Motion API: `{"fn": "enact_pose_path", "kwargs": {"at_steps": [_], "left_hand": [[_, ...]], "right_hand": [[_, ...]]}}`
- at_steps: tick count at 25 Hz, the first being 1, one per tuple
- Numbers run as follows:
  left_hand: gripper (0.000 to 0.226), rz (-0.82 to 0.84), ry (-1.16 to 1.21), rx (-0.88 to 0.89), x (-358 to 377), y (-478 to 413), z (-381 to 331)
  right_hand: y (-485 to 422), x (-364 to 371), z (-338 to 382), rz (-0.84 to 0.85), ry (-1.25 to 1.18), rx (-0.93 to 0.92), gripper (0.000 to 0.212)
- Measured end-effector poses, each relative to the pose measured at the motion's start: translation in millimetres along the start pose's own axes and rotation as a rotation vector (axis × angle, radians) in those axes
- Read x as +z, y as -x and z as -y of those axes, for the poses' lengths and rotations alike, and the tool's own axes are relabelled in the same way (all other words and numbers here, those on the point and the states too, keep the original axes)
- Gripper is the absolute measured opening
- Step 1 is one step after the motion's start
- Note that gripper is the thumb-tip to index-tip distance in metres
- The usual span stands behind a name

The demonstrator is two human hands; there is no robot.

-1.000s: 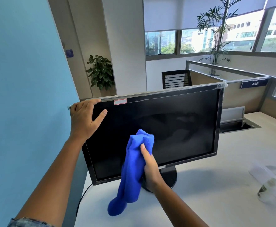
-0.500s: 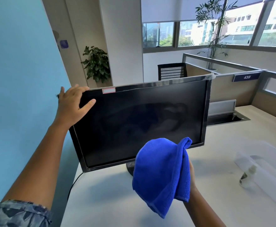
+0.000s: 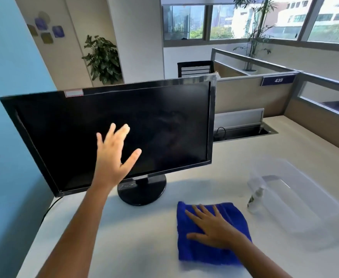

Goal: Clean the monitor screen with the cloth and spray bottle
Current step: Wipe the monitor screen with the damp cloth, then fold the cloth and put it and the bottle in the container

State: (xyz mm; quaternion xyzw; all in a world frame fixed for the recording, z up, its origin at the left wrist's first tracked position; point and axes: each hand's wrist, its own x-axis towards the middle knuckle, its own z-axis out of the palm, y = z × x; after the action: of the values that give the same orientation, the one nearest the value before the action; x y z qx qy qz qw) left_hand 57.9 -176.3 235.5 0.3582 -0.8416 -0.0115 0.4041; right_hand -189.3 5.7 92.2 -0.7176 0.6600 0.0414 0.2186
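The black monitor (image 3: pixel 64 137) stands at the left of the white desk (image 3: pixel 124 237). The left hand (image 3: pixel 112 157) is raised before its screen, fingers spread and holding nothing. To the right, the right hand (image 3: pixel 212 227) lies flat, fingers splayed, on the folded blue cloth (image 3: pixel 194 253). The small spray bottle (image 3: pixel 255 199) stands just beyond, beside a clear plastic tub (image 3: pixel 315 213).

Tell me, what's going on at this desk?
A person is working on cleaning a monitor. Their right hand lies flat on a blue cloth on the desk, in front of the monitor's stand. Their left hand is open and raised before the dark screen; whether it touches is unclear. A small spray bottle stands untouched right of the cloth, beside a clear plastic container.
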Motion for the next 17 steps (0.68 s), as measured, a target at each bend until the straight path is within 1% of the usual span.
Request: {"fn": "enact_pose_path", "kwargs": {"at_steps": [2, 4, 5, 7, 8, 10, 11, 13, 14, 17], "left_hand": [[0.062, 0.102, 0.028, -0.029, 33.7, 29.8, -15.1], [0.058, 0.214, 0.069, -0.079, 66.6, 65.1, -24.3], [0.055, 0.286, 0.086, -0.107, 82.7, 83.0, -28.7], [0.054, 0.462, 0.088, -0.164, 113.7, 116.5, -38.3], [0.055, 0.547, 0.078, -0.195, 127.4, 130.2, -43.5], [0.056, 0.665, 0.047, -0.252, 150.2, 150.0, -56.4], [0.056, 0.694, 0.026, -0.264, 158.9, 156.1, -62.4], [0.057, 0.719, -0.024, -0.272, 172.0, 161.1, -72.4], [0.057, 0.722, -0.049, -0.278, 176.5, 160.5, -76.0], [0.055, 0.734, -0.131, -0.275, 184.8, 150.0, -80.8]], "right_hand": [[-7.7, 35.9, -15.1, 0.016, 0.119, 0.028, 0.087], [-7.6, 55.3, -29.1, -0.041, 0.134, 0.015, 0.090], [-6.0, 59.5, -33.6, -0.079, 0.148, -0.005, 0.087], [-3.7, 68.3, -38.2, -0.236, 0.225, -0.041, 0.077], [-2.9, 69.7, -37.1, -0.278, 0.233, -0.041, 0.072], [-3.4, 70.3, -37.6, -0.249, 0.173, -0.068, 0.069], [-3.9, 69.8, -40.6, -0.269, 0.168, -0.072, 0.068], [-6.8, 61.2, -51.3, -0.354, 0.193, -0.020, 0.064], [-9.5, 53.9, -59.1, -0.341, 0.180, 0.022, 0.062], [-21.7, 31.9, -81.2, -0.183, 0.158, 0.078, 0.061]]}}
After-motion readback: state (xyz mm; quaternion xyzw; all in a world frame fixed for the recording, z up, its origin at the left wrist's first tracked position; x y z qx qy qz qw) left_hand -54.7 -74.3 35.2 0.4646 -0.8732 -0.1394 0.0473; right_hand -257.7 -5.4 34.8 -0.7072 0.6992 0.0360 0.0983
